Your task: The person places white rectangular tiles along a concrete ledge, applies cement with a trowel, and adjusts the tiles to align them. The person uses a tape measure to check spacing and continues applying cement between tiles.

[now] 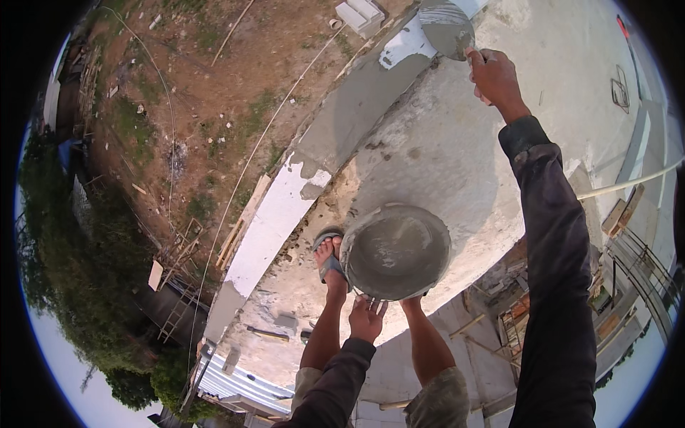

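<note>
At the upper right, my right arm stretches far forward. My right hand [494,77] is closed on the edge or handle of a round, mortar-smeared scoop [449,32]; the exact grip is hidden. The scoop hangs over the far end of a narrow ledge, where wet grey mortar [364,96] partly covers a white surface [275,214]. Between my feet stands a round bucket [397,251] holding wet grey mortar. Low in the middle, my left hand [366,317] grips the bucket's near rim with its fingers curled against it.
A hammer [267,333] lies on the concrete slab behind my sandalled foot [330,258]. Left of the ledge the ground drops to bare earth [193,128]. White blocks [362,16] stand at the far end. A pale hose [628,187] and a bent wire [619,91] lie at the right.
</note>
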Available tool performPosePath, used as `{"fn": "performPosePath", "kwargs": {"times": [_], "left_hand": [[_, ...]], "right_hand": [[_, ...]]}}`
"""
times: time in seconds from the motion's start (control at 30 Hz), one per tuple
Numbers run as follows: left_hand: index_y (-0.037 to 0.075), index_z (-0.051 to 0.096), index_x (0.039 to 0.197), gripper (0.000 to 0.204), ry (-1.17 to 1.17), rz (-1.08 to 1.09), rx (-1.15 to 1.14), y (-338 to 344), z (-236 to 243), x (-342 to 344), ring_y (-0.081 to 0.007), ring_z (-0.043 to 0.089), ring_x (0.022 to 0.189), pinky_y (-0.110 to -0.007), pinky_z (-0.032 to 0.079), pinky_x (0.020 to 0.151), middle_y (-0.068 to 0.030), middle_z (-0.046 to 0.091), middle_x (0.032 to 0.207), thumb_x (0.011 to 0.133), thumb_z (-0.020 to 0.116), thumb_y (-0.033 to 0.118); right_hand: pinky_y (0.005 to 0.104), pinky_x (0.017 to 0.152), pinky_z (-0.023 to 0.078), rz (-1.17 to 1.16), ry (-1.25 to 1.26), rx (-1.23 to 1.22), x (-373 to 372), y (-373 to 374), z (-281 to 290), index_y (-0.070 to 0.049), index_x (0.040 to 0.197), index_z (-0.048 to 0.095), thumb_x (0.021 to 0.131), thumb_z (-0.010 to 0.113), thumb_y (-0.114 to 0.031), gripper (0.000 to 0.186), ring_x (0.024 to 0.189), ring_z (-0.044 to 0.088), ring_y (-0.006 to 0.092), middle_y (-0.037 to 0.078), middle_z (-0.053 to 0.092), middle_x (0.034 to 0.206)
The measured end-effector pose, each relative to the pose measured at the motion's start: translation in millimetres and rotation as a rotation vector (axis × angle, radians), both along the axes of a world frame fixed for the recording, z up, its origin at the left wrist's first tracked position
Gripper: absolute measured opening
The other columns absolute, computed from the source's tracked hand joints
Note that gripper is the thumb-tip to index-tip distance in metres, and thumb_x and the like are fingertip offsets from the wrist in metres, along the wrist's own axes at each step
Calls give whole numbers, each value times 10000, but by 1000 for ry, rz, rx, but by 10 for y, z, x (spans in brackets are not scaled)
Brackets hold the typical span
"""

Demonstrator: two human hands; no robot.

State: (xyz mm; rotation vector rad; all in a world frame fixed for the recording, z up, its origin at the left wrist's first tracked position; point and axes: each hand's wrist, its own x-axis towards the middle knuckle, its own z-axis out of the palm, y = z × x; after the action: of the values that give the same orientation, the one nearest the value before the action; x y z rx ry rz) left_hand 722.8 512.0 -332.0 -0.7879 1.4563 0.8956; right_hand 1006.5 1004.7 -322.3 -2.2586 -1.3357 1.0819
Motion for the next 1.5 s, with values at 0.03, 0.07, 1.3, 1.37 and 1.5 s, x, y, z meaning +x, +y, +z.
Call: {"fn": "performPosePath", "kwargs": {"times": [0.03, 0.07, 1.3, 1.37, 1.5], "left_hand": [[125, 524, 1000, 105, -8, 0, -1, 10, 0, 7, -281, 543, 1187, -571, 370, 1134, -48, 586, 1142, 1042, 499, 218], [124, 521, 1000, 103, -13, 9, -3, 15, 6, 4, -281, 542, 1187, -571, 369, 1135, -48, 583, 1137, 1043, 493, 214], [113, 530, 1091, 133, -117, 49, 93, -96, -62, -83, -284, 495, 1278, -567, 329, 1169, -65, 555, 1228, 1059, 515, 241], [91, 530, 1105, 161, -131, 61, 73, -104, -73, -102, -300, 454, 1347, -569, 286, 1215, -80, 531, 1302, 1053, 542, 243], [113, 523, 1114, 141, -115, -6, 80, -113, -87, -129, -296, 507, 1266, -565, 363, 1135, -68, 559, 1202, 1074, 483, 243]], "right_hand": [[392, 488, 514, 23, 18, 10, -88, 14, 48, 43, 916, 662, 1031, 547, -359, 434, 510, 633, 247, 159, 649, 662], [425, 562, 536, 89, -11, 1, -225, -32, 75, 59, 921, 662, 1024, 557, -354, 438, 599, 667, 297, 200, 672, 743], [349, 448, 489, -124, 237, -68, -749, -901, -264, 1, 856, 682, 1016, 540, -389, 445, 455, 605, 184, 90, 654, 658], [422, 542, 519, 135, 326, -117, -1156, -1302, -246, 21, 853, 687, 996, 571, -313, 381, 527, 640, 292, 177, 663, 740], [493, 702, 530, 552, 271, 80, -1935, -2042, -34, 59, 845, 640, 1013, 568, -267, 374, 751, 666, 439, 258, 659, 763]]}}
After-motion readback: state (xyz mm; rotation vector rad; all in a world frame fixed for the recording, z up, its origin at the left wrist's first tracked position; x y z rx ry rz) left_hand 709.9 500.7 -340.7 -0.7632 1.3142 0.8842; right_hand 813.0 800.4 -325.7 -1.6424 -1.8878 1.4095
